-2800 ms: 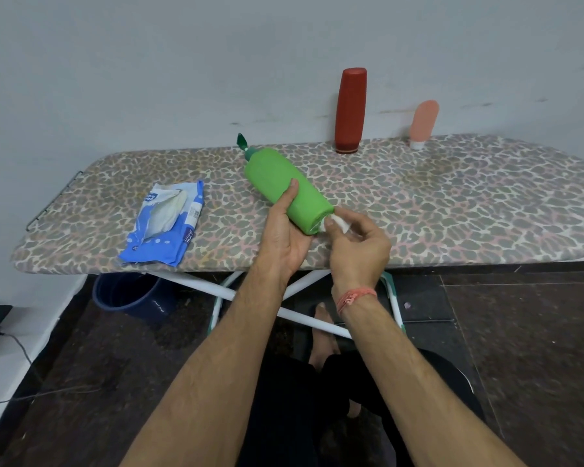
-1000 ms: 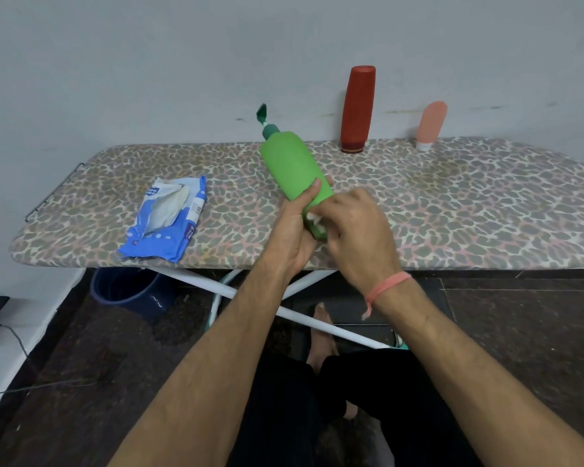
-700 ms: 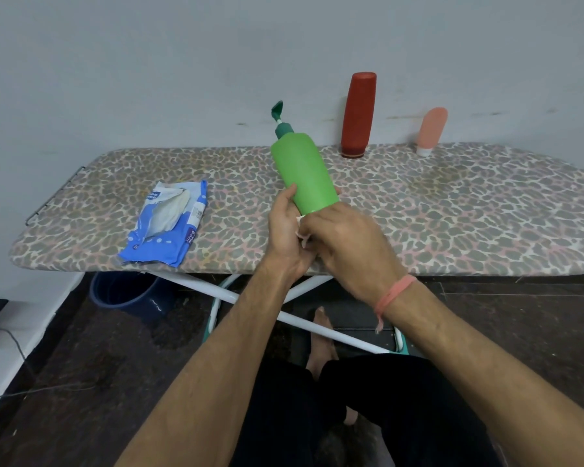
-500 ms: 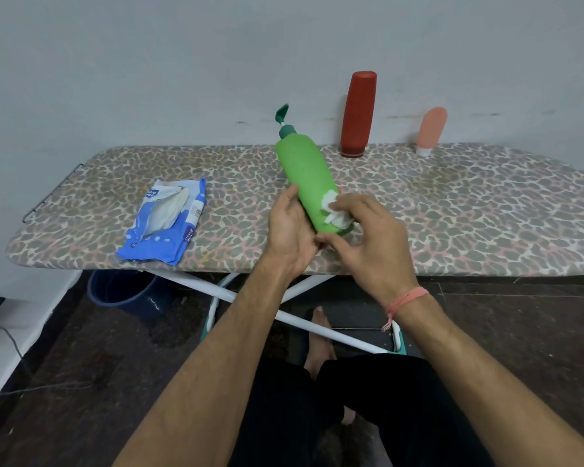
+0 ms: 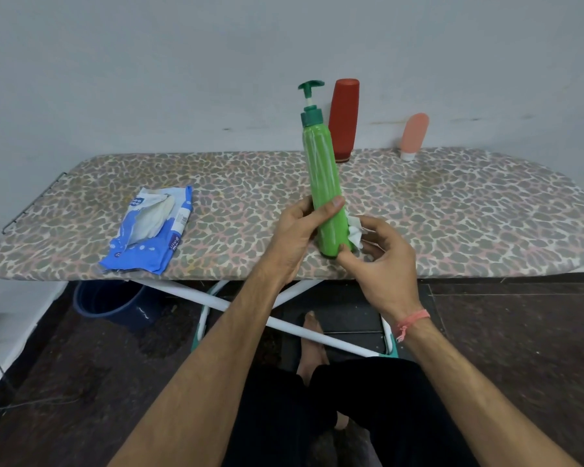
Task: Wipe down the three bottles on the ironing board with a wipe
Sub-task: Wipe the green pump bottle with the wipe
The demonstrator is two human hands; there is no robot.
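I hold the green bottle almost straight up, just above the near edge of the ironing board. My left hand is wrapped around the low part of it, with my thumb across the front. My right hand has its fingers curled around a small white wipe, pressed to the right side of the bottle near the bottom.

I think I am on the first bottle now. To do it well, I should keep my left hand tight so the bottle does not slip, because a wet bottle gets slippery. Then I should slide the wipe up the side, all the way to the dark green pump top. I should turn the bottle a little each time, so every side gets cleaned. My left hand covers one part, so I need to move it and wipe under there too.

The red bottle and the small pink bottle stand at the back by the wall. I think they come next. The blue pack of wipes lies open on the left of the board, well apart from the bottles, if I need a new one.
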